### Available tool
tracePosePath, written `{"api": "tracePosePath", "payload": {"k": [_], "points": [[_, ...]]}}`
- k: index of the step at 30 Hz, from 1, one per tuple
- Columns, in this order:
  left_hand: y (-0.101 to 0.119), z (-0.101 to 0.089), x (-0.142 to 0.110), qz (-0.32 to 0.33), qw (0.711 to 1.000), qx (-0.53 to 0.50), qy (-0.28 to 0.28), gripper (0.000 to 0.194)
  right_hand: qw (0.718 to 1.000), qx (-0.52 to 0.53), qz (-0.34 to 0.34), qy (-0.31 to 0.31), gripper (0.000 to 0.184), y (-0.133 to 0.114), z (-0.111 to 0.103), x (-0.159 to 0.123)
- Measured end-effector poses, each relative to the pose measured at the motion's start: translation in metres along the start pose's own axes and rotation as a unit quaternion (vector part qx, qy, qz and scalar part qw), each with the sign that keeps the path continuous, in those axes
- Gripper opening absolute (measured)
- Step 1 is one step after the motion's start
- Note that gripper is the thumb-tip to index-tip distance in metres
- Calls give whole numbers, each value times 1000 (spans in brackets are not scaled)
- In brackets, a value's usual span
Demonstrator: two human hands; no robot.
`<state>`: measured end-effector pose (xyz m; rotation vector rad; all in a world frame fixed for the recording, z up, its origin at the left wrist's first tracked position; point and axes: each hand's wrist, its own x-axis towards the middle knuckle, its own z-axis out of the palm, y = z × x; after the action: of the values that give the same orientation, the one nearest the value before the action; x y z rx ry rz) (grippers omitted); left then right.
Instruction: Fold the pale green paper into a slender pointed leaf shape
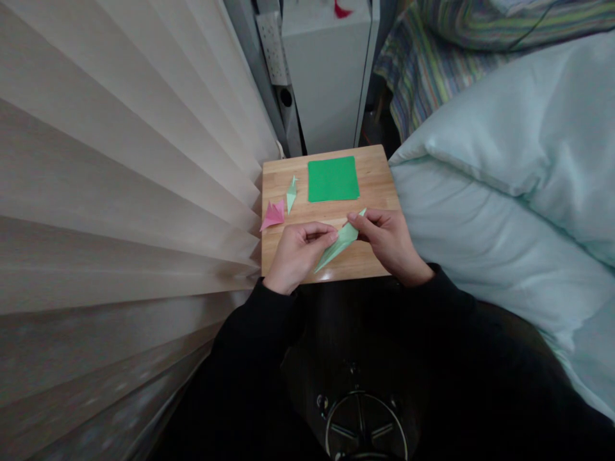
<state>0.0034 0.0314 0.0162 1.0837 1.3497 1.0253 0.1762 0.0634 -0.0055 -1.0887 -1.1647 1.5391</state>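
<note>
A pale green folded origami paper [340, 246], long and pointed at its lower left end, is held between my two hands above the front of a small wooden table [375, 163]. My left hand [301, 251] pinches its left edge between thumb and fingers. On the other side, my right hand [382, 235] grips the upper right end, thumb on top. Beyond the hands lies a stack of green square paper [333, 179]. To the left sit a pink folded origami piece [273, 214] and a slim pale green folded origami piece [291, 194].
A pleated cream curtain [144, 179] presses along the table's left side. Pale blue bedding [509, 186] borders the right. A grey-white cabinet [331, 77] stands behind the table, with something red [342, 9] on top. A round metal stool base [366, 426] shows below.
</note>
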Motion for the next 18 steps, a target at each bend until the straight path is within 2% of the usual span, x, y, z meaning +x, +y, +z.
{"api": "tracePosePath", "payload": {"k": [7,12,15,18], "points": [[-2,-1,1,-13,1000,2,-9,11,1000,10,17,6,56,4,-1,1],[-12,-1,5,-22,995,-64,74,17,1000,0,29,-5,45,6,1,1],[-13,2,4,-36,992,-99,66,19,999,-26,2,-21,38,7,4,1],[-12,4,3,-42,994,-89,45,19,998,-56,-29,-16,32,8,3,0]]}}
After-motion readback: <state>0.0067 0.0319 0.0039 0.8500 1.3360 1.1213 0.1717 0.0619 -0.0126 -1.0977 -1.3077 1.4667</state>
